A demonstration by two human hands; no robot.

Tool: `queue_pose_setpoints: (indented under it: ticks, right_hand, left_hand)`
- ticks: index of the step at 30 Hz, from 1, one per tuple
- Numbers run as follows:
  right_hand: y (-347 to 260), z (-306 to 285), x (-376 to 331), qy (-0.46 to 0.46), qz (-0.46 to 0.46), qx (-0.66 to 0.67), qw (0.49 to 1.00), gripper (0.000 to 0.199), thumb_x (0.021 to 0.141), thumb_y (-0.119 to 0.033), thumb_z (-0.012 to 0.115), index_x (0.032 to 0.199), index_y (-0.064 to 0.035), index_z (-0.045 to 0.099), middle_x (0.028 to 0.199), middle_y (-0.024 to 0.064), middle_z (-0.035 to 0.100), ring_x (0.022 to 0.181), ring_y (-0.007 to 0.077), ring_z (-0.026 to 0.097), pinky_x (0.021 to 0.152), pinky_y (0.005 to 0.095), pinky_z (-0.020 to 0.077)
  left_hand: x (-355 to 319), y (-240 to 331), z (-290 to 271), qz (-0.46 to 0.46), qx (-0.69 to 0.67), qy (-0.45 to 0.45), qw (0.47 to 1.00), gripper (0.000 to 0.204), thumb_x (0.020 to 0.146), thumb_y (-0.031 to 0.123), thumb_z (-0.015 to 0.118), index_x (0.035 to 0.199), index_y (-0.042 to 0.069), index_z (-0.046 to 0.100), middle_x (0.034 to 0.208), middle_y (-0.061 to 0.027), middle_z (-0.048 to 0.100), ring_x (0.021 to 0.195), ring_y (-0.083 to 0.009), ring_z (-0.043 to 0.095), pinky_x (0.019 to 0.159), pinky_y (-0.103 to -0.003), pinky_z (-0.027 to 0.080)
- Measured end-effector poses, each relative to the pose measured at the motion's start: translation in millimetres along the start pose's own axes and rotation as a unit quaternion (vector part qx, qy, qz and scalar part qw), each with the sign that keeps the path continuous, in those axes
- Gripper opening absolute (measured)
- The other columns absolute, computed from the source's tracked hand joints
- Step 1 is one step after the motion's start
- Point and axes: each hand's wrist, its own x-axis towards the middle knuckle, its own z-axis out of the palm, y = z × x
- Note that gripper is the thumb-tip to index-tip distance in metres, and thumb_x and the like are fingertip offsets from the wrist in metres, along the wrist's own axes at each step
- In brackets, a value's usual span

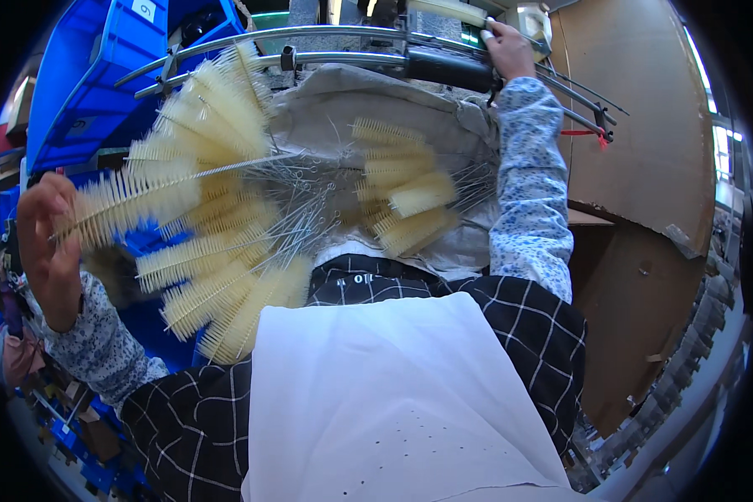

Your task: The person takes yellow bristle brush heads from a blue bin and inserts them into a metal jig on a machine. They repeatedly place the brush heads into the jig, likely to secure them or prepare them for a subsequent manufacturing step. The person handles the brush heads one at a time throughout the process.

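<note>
At the left, my left hand (52, 251) is closed on the bristle end of a long cream brush (134, 201), whose twisted wire stem points right across a pile. That pile of cream brushes (217, 284) fans out over my lap, with looped wire ends toward the middle. A smaller bunch of cream brushes (414, 191) lies to its right, wires pointing right. My right hand (508, 52) reaches to the far machine. Its fingers are closed at the end of a pale brush (448, 9), partly cut off by the picture's upper edge.
Metal rails (335, 58) cross in front of the machine, with a black cylinder (449, 69) on them. Blue bins (96, 84) stand at the far left. Brown cardboard (636, 125) rises on the right. A grey cloth (318, 105) lies beneath the brushes.
</note>
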Motion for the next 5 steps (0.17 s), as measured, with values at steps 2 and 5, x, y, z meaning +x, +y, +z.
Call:
queue_pose_setpoints:
  ticks: [2,5]
  right_hand:
    - [4,-16,14,-0.056,0.084,0.016,0.995,0.03,0.078,-0.029,0.049,0.101,-0.0125,0.057,0.094,0.013,0.057,0.088,0.025,0.055,0.078,0.0353,0.0408]
    - [27,-11,34,-0.026,-0.001,-0.157,0.987,0.036,0.078,-0.038,0.046,0.104,-0.0144,0.056,0.099,0.0155,0.056,0.092,0.0209,0.054,0.082,0.0343,0.0395]
  left_hand:
    - [8,6,7,0.019,-0.002,-0.001,1.0,0.034,0.066,0.019,0.05,0.096,0.006,0.038,0.088,-0.0077,0.036,0.078,-0.0139,0.037,0.071,-0.026,0.031]
    - [29,13,21,0.032,-0.013,-0.062,0.997,0.036,0.068,0.021,0.05,0.1,0.008,0.038,0.091,-0.008,0.037,0.089,-0.0153,0.037,0.082,-0.03,0.026]
